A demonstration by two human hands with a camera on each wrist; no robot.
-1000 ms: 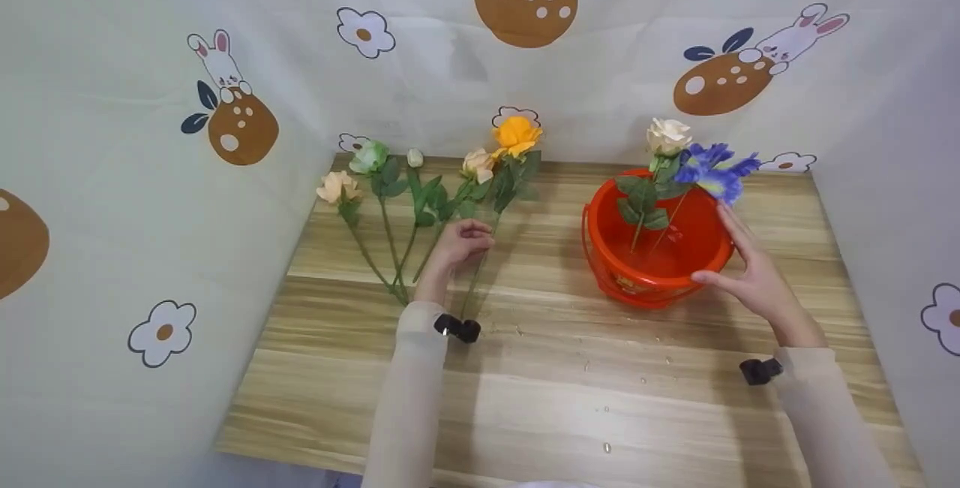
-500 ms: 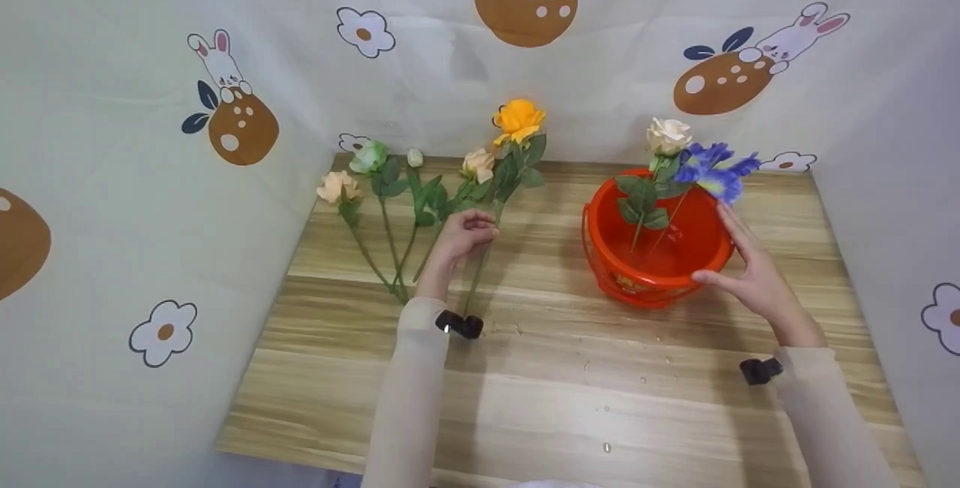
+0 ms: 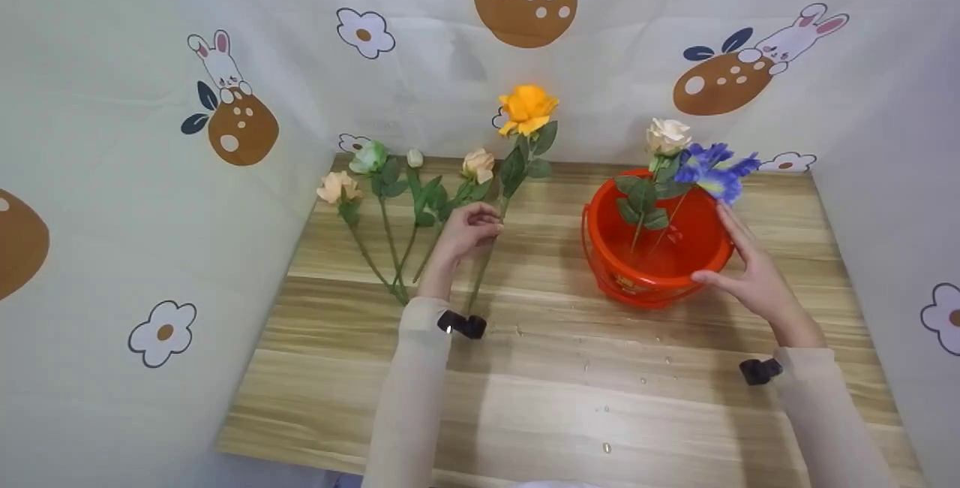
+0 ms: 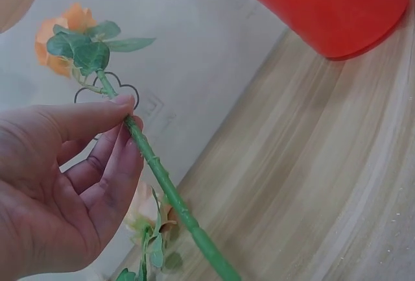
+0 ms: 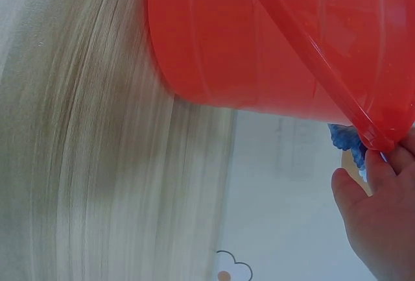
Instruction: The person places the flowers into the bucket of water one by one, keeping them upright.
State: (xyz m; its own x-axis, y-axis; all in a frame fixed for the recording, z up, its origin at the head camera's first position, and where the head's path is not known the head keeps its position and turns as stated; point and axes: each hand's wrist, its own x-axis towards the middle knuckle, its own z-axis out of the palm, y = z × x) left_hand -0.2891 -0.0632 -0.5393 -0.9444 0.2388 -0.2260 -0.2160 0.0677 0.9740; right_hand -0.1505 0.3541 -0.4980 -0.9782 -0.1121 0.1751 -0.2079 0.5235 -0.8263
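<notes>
My left hand (image 3: 471, 231) pinches the green stem of an orange-yellow rose (image 3: 528, 109) between thumb and fingers. In the left wrist view that stem (image 4: 170, 187) slants down past the fingertips, its bloom beyond the hand. A red bucket (image 3: 656, 278) stands at the right of the table. It holds a cream rose (image 3: 667, 137) and a purple-blue iris (image 3: 716, 171), both leaning over the far rim. My right hand (image 3: 754, 281) rests against the bucket's right rim, thumb and fingers spread. The right wrist view has the hand (image 5: 382, 219) by the end of the bucket's handle (image 5: 305, 47).
Left of my left hand lie a peach rose (image 3: 339, 188), a green flower (image 3: 369, 158), a small white bud (image 3: 415, 158) and another peach rose (image 3: 478, 165). Water drops dot the wooden table (image 3: 540, 390). A patterned cloth (image 3: 420, 90) walls the back and sides.
My left hand has lifted the orange-yellow rose up and slightly to the right, away from the peach rose. My right hand and the bucket have stayed put.
</notes>
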